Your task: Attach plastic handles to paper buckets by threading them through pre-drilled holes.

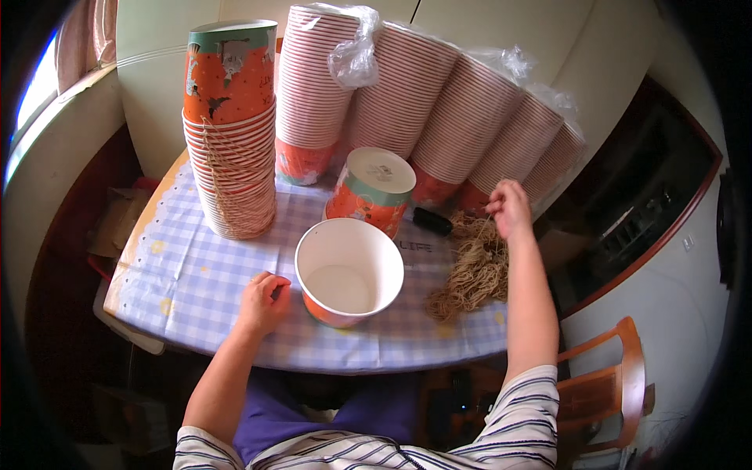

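A white-lined paper bucket (337,286) with an orange outside stands upright, its open mouth toward me. Beside its left rim my left hand (265,303) rests on the tablecloth, fingers curled in with nothing visible in them. Over the loose bundle of brown twine (470,274) at the right, my right hand (511,210) is raised, its fingertips pinched together on what looks like a thin strand of that twine. Behind the open bucket, another orange and green paper bucket (368,192) sits upside down.
A tall stack of upturned buckets (231,149), brown strands hanging down its side, stands at the left. Several plastic-wrapped bucket stacks (399,86) line the back. A black object (432,222) lies beside the twine. A wooden chair (611,384) is at my right.
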### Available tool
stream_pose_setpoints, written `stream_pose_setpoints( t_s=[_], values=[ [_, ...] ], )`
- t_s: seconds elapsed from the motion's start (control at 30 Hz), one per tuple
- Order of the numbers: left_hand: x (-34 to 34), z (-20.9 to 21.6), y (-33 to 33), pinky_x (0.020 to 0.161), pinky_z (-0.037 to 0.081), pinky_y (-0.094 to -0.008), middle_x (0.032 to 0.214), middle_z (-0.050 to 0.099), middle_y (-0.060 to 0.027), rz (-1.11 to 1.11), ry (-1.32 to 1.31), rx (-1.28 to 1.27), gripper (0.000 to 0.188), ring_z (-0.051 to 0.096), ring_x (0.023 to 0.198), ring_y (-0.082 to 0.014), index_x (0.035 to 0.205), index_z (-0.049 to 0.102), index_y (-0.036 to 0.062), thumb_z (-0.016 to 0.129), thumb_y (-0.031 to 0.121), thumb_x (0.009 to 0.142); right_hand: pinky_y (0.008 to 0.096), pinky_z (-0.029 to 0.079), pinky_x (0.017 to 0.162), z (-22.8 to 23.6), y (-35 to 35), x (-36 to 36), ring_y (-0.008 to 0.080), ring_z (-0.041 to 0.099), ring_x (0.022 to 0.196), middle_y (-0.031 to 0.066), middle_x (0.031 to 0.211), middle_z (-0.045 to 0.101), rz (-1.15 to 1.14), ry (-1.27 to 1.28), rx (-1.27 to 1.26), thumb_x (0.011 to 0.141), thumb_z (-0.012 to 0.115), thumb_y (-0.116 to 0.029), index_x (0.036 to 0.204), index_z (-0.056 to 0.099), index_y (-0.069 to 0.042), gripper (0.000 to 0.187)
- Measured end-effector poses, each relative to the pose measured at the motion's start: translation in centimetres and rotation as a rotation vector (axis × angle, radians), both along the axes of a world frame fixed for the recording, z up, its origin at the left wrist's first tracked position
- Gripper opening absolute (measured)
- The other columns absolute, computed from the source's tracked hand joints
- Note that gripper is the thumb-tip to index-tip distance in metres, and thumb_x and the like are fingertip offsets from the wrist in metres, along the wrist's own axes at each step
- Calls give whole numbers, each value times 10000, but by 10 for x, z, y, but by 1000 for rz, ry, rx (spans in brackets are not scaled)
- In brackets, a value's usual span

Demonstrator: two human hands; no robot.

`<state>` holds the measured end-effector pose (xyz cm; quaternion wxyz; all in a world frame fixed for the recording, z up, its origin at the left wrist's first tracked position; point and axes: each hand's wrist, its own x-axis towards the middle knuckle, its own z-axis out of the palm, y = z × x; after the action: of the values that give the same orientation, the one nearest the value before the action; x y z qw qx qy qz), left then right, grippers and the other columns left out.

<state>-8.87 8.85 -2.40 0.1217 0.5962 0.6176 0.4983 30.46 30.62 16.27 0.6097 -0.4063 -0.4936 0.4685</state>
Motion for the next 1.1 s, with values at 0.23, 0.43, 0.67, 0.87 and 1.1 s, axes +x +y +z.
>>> stream_pose_setpoints(
  t_s=[0.23, 0.43, 0.67, 0.87, 1.1],
  values=[
    [-1, 3, -1, 655, 498, -381, 796, 624, -127, -19, 55, 19, 82, 603, 741, -312, 822, 673, 43, 634, 49, 750, 209, 339, 463, 118, -9, -6, 69, 407, 533, 15, 730, 514, -183, -198, 447, 918, 565, -160, 919, 530, -45, 120],
    [2, 10, -3, 654, 497, -383, 794, 620, -124, -21, 3, -21, 81, 603, 740, -310, 824, 674, 43, 636, 58, 754, 221, 452, 686, 157, -77, -54, 73, 530, 721, -11, 808, 574, -130, -740, 843, 940, 562, -131, 951, 573, -8, 124],
    [-9, -2, -7, 640, 498, -378, 796, 633, -124, -28, 38, 30, 78, 613, 732, -300, 827, 680, 54, 638, 78, 766, 215, 456, 646, 53, -161, -98, 49, 510, 719, -18, 793, 568, 338, -676, 483, 906, 599, -52, 912, 580, -22, 37],
    [-1, 13, -12, 669, 476, -362, 776, 629, -105, -28, 65, 122, 82, 607, 727, -280, 831, 674, 62, 650, 56, 753, 226, 461, 646, -54, -203, -94, 52, 534, 734, -12, 795, 594, 522, -510, 176, 901, 630, -81, 937, 607, -26, 69],
    [51, 53, -85, 753, 485, -300, 842, 659, -119, -414, -442, -30, 103, 632, 810, -195, 921, 672, -12, 622, 32, 843, 322, 499, 612, -73, -235, -117, 252, 627, 698, 106, 794, 612, 388, -741, 565, 821, 673, -10, 911, 581, -37, 131]
  ],
)
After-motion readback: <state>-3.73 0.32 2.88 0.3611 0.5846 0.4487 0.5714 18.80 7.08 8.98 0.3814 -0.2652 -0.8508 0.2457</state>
